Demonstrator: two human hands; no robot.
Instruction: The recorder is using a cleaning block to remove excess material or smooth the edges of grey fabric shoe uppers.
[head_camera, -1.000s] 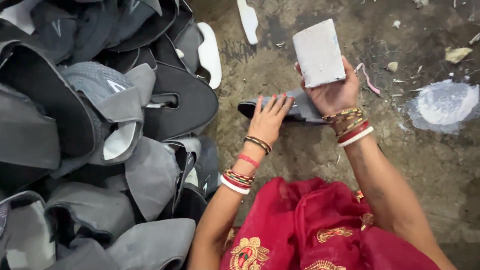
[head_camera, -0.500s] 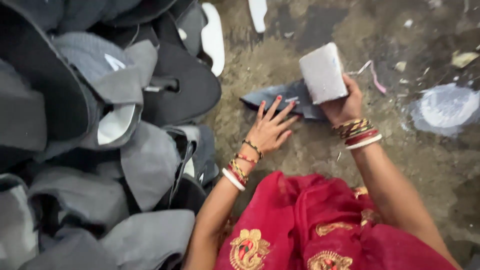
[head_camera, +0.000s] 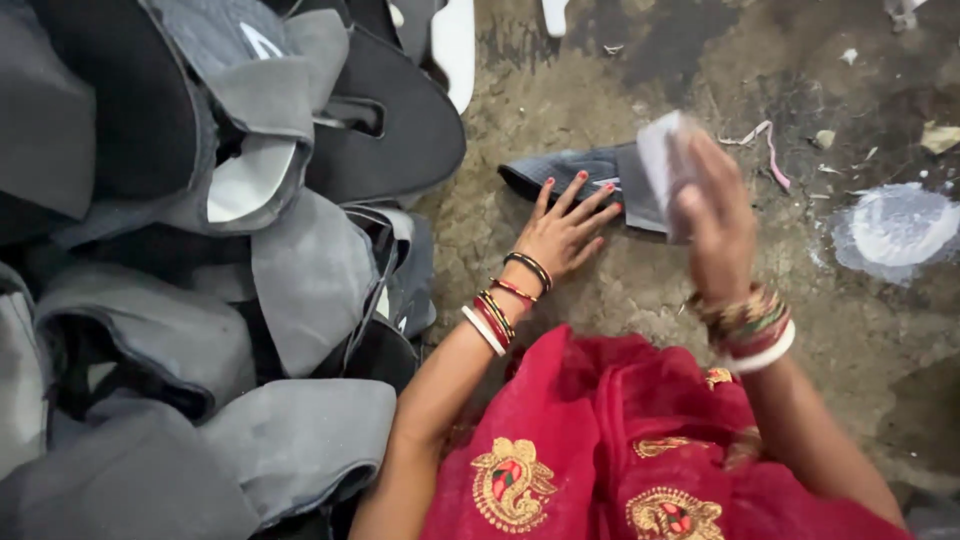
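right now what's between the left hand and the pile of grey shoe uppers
Only bare, cracked floor lies between the left hand and the pile of grey shoe uppers, as the head view shows.

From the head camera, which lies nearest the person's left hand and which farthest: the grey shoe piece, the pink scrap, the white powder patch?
1. Grey shoe piece: under the left hand's fingertips.
2. Pink scrap: farther right, on the floor.
3. White powder patch: far right.

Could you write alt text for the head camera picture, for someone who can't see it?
Seen from above, a person's left hand presses flat on a dark grey shoe piece on a stained concrete floor, while the blurred right hand holds a pale block over it. A pile of grey shoe uppers fills the left side.
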